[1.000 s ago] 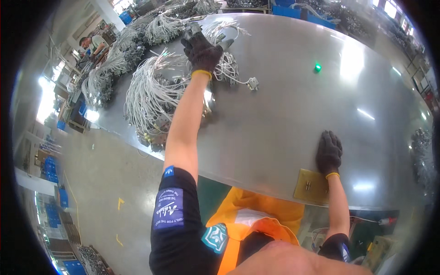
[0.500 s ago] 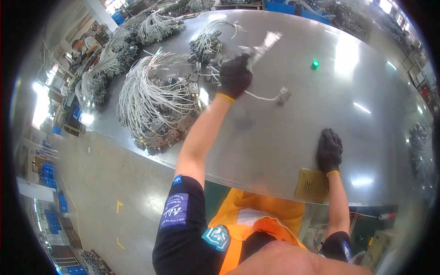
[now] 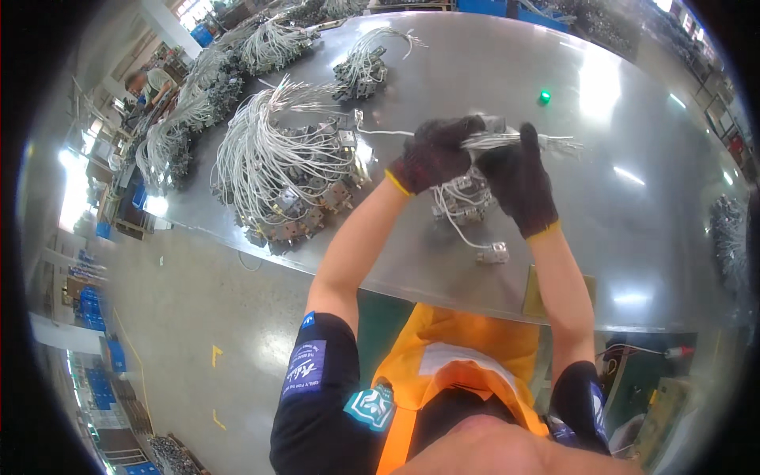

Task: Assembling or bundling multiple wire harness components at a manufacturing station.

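Note:
Both my hands wear dark knit gloves with yellow cuffs. My left hand [image 3: 434, 154] and my right hand [image 3: 518, 178] are closed on one bundle of white wires [image 3: 507, 142], held above the grey metal table [image 3: 633, 237]. Small grey connector blocks [image 3: 463, 198] hang from the bundle between my hands, and one block [image 3: 495, 253] on a loose wire lies on the table below.
A large pile of white wire harnesses [image 3: 285, 178] lies on the table's left, with a smaller bundle [image 3: 364, 67] farther back and more heaps [image 3: 190, 119] beyond. A small green object [image 3: 545, 96] sits mid-table. A brown label [image 3: 542, 293] is near the front edge. A person [image 3: 150, 83] stands far left.
My left hand has pulled the wire bundle from the far piles toward me. My right hand has lifted off the table's front edge and taken hold of the same bundle.

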`<state>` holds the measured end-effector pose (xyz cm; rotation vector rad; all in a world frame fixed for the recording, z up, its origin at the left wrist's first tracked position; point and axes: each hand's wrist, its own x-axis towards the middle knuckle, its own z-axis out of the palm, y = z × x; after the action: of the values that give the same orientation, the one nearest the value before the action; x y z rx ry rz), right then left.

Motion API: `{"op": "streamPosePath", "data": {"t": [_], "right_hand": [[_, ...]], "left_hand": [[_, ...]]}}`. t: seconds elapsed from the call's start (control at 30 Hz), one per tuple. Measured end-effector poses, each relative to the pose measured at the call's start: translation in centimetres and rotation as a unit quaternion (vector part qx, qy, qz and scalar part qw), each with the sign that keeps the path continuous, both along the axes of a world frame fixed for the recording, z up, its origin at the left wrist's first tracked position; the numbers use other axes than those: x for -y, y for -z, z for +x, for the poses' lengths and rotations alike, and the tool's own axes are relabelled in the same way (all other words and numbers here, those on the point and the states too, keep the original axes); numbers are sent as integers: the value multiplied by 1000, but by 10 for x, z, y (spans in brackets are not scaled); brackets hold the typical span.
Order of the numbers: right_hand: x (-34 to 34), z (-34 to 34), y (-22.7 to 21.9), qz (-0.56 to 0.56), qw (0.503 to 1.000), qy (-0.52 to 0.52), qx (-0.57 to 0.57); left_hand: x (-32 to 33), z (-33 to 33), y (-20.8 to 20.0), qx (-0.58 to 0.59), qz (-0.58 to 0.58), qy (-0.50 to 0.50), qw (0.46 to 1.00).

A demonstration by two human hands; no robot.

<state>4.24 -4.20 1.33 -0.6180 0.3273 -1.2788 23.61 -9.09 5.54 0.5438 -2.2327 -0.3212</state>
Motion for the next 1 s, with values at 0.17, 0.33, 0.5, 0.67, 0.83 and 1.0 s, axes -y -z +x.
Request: {"op": "streamPosePath", "data": {"t": [0.17,0.33,0.5,0.67,0.83,1.0], "right_hand": [[24,79,-25,-160,935,175,-262],[62,89,-9,-111,977,145,-109],[47,51,-24,17,992,128,-12],[39,36,-41,93,968,191,132],[-16,51,-78,101,968,227,-20],[-23,26,-43,8,997,78,11]], "left_hand": [[27,57,32,-189,216,-3,958],[41,82,37,-51,-91,-211,972],[0,104,44,-155,318,-246,903],[-20,77,50,-105,100,-139,980],[-78,23,43,-13,15,-96,995],[-82,-23,58,-165,-62,-94,980]]}}
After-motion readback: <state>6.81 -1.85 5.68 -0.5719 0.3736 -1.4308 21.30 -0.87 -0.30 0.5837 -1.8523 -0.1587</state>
